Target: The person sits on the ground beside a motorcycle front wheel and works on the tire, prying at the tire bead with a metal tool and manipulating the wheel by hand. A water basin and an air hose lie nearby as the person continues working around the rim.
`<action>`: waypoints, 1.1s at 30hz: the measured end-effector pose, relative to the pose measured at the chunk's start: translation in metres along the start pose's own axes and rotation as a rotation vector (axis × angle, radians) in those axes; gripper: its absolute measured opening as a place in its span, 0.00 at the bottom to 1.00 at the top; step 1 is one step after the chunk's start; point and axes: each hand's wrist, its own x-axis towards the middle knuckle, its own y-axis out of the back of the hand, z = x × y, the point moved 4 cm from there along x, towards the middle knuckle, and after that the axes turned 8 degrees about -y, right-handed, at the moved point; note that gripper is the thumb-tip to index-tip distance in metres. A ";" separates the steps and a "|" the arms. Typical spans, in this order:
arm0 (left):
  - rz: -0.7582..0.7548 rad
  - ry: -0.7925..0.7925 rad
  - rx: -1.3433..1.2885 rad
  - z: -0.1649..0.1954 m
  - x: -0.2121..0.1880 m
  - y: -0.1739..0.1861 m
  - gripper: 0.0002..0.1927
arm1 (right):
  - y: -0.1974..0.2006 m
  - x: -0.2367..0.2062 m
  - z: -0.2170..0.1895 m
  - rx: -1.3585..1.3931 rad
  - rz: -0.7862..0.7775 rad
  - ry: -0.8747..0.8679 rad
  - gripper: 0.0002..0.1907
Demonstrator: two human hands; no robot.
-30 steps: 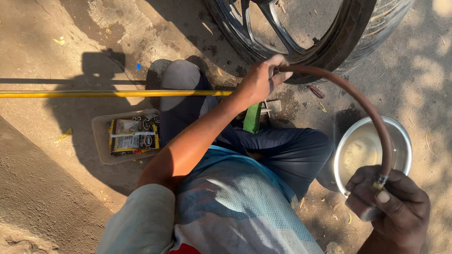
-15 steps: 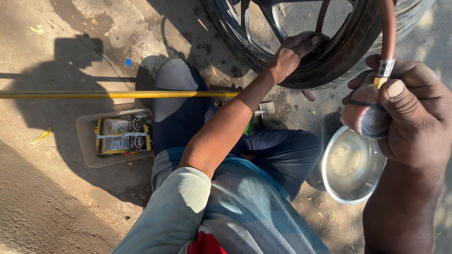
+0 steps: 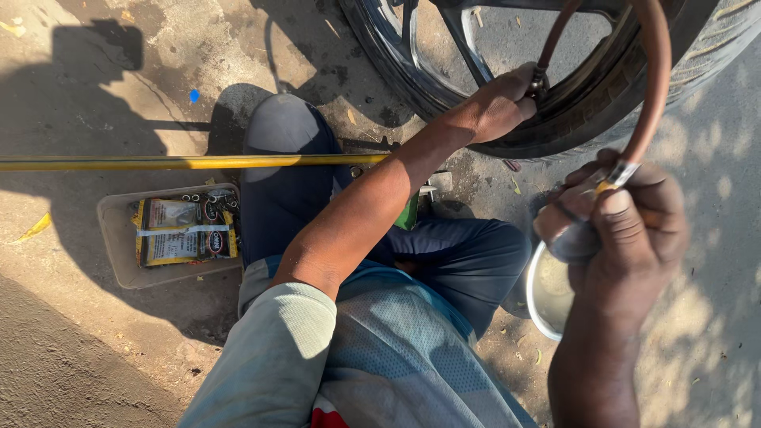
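We see a black rubber tyre (image 3: 602, 119) on a dark spoked rim filling the top of the view, standing on rough, dusty ground. Our legs, in dark blue cloth, fold beneath it, with a long yellow bar (image 3: 158, 162) lying straight across the left side and passing behind the knee. Left of the knee sits a shallow, pale grey tray (image 3: 119, 246), rectangular with rounded corners; it holds flat yellow-and-black packets (image 3: 182, 234) with a red-and-white round label, and small dark rings at their top edge. A round, shiny metal bowl (image 3: 547, 293) rests on the ground at lower right, partly hidden by our right arm. A reddish-brown rubber hose (image 3: 656, 87) arcs from the rim down to our right hand (image 3: 626, 230), which is closed firmly around its metal-collared end and a rounded grey fitting. Our left hand (image 3: 503, 103) is pinched shut on the hose's other end, pressed against the inside of the rim.
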 end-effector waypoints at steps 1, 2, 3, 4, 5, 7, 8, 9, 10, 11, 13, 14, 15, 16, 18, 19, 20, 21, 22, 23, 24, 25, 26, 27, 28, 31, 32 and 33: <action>0.004 -0.016 0.019 0.009 -0.001 0.004 0.23 | -0.008 -0.007 0.009 0.057 0.005 -0.017 0.14; 0.004 -0.047 0.027 0.019 0.001 0.009 0.26 | -0.017 -0.016 0.018 0.114 0.010 -0.033 0.13; -0.058 0.030 0.105 0.023 0.003 0.011 0.26 | -0.022 -0.020 0.025 0.154 0.008 -0.083 0.13; -0.125 0.106 0.180 0.025 0.007 0.014 0.26 | -0.027 -0.021 0.032 0.194 0.008 -0.133 0.12; -0.193 0.174 0.264 0.024 0.010 0.016 0.26 | -0.029 -0.021 0.036 0.243 0.005 -0.183 0.13; -0.150 0.076 0.312 0.028 0.014 0.019 0.29 | -0.028 -0.015 0.036 0.320 -0.036 -0.177 0.11; -0.133 0.036 0.328 0.027 0.014 0.019 0.31 | -0.026 -0.010 0.031 0.346 -0.057 -0.141 0.10; -0.121 0.048 0.359 0.022 0.012 0.019 0.31 | -0.024 -0.006 0.027 0.358 -0.083 -0.143 0.09; -0.115 0.059 0.383 0.017 0.010 0.017 0.32 | -0.022 -0.002 0.022 0.370 -0.110 -0.144 0.08; -0.113 0.062 0.410 0.013 0.007 0.015 0.32 | -0.020 0.001 0.018 0.382 -0.121 -0.183 0.08; -0.122 0.048 0.431 0.008 0.005 0.012 0.33 | -0.020 0.003 0.011 0.422 -0.118 -0.280 0.10; -0.127 0.041 0.452 0.007 0.004 0.011 0.33 | -0.021 0.004 0.008 0.415 -0.133 -0.319 0.11; -0.140 0.065 0.444 0.005 0.003 0.010 0.35 | -0.024 0.004 0.005 0.408 -0.148 -0.358 0.11; -0.158 0.089 0.444 0.004 0.004 0.011 0.36 | -0.027 0.006 0.000 0.367 -0.188 -0.376 0.12; -0.172 0.086 0.474 0.003 0.005 0.012 0.38 | -0.032 0.008 -0.006 0.257 -0.225 -0.408 0.13; -0.168 0.053 0.498 0.003 0.005 0.013 0.38 | -0.033 0.009 -0.008 0.185 -0.221 -0.421 0.14; -0.158 0.018 0.520 0.002 0.007 0.014 0.39 | -0.033 0.012 -0.010 0.110 -0.222 -0.435 0.15; -0.173 -0.005 0.512 -0.001 0.007 0.014 0.37 | -0.034 0.013 -0.011 0.105 -0.219 -0.458 0.14; -0.182 -0.024 0.500 -0.004 0.004 0.013 0.35 | -0.034 0.015 -0.012 0.096 -0.223 -0.487 0.14; -0.188 -0.047 0.488 -0.007 0.005 0.013 0.33 | -0.035 0.017 -0.011 0.082 -0.228 -0.512 0.14; -0.192 -0.052 0.480 -0.011 0.006 0.013 0.30 | -0.036 0.018 -0.011 0.077 -0.245 -0.493 0.12; -0.195 -0.052 0.468 -0.015 0.005 0.011 0.27 | -0.037 0.020 -0.009 0.072 -0.262 -0.480 0.11; -0.198 -0.052 0.453 -0.019 0.005 0.010 0.25 | -0.038 0.021 -0.006 0.065 -0.279 -0.470 0.10; -0.154 -0.077 0.447 -0.020 0.004 0.009 0.26 | -0.039 0.022 -0.004 0.061 -0.292 -0.445 0.10; -0.112 -0.101 0.443 -0.020 0.003 0.010 0.28 | -0.040 0.023 -0.002 0.060 -0.305 -0.419 0.10; -0.141 0.010 0.507 -0.024 0.003 0.009 0.23 | -0.039 0.022 0.005 0.063 -0.335 -0.388 0.11; -0.177 0.072 0.544 -0.026 0.002 0.010 0.19 | -0.038 0.022 0.005 0.064 -0.341 -0.378 0.12; -0.245 0.114 0.539 -0.027 0.002 0.010 0.17 | -0.037 0.021 0.006 0.053 -0.334 -0.391 0.11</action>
